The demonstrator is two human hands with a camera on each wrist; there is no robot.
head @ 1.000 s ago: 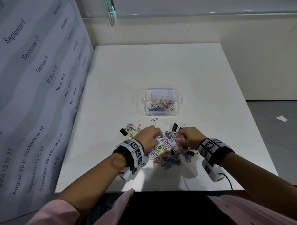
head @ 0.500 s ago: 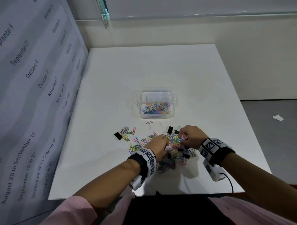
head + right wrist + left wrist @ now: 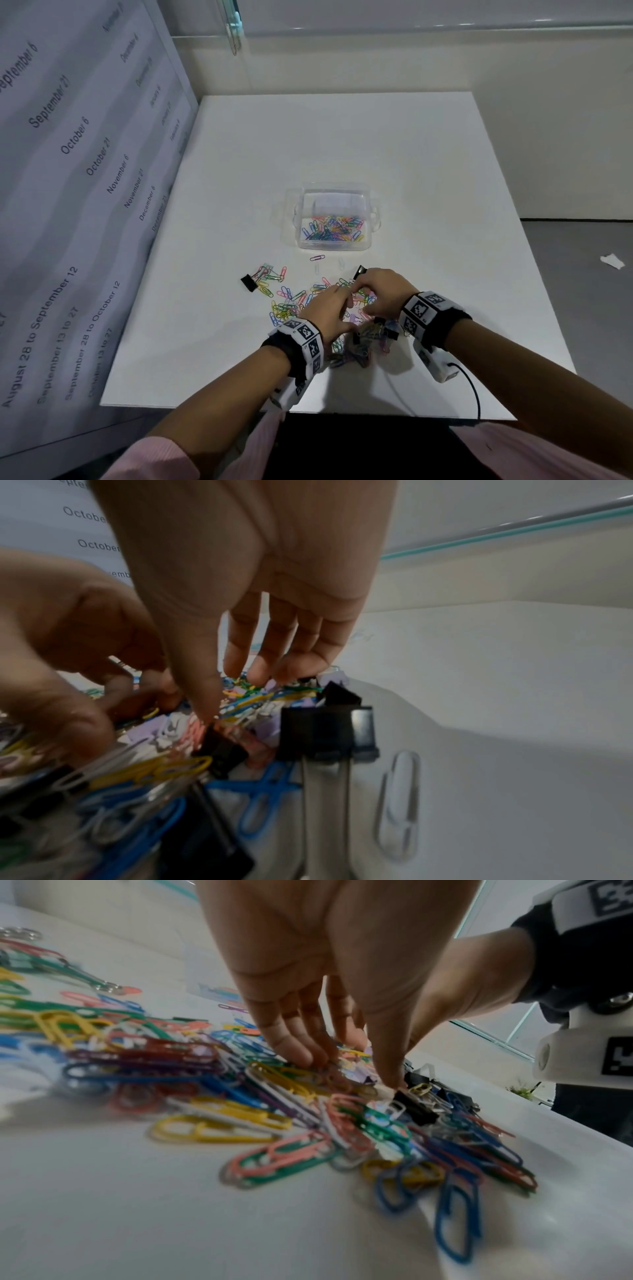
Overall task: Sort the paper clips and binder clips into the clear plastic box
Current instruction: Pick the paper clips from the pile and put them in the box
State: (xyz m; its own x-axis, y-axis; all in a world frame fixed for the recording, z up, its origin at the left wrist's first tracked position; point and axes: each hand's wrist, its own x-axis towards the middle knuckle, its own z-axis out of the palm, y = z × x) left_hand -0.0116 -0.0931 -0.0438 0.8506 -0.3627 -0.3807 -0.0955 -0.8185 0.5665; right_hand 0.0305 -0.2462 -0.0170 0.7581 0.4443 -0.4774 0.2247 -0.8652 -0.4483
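Note:
A clear plastic box (image 3: 371,219) holding several coloured paper clips stands mid-table. Nearer me lies a pile of coloured paper clips (image 3: 291,303) mixed with black binder clips (image 3: 388,330). My left hand (image 3: 342,296) and right hand (image 3: 359,289) meet over the pile's middle. In the left wrist view the left hand (image 3: 346,1066) points down, its fingertips (image 3: 301,1056) and thumb touching the clips beside a black binder clip (image 3: 414,1107). In the right wrist view the right hand (image 3: 236,693) likewise sets thumb and fingertips (image 3: 260,672) on the heap, near a large binder clip (image 3: 329,729). No pinched clip shows.
One black binder clip (image 3: 248,282) lies left of the pile with a few clips, another (image 3: 359,271) just beyond my right hand. Loose clips (image 3: 317,257) lie before the box. A printed panel (image 3: 68,205) walls the left side. The table's front edge (image 3: 308,409) is close.
My left hand has slid right across the pile until it meets the right hand. The right hand stays in about the same spot over the clips.

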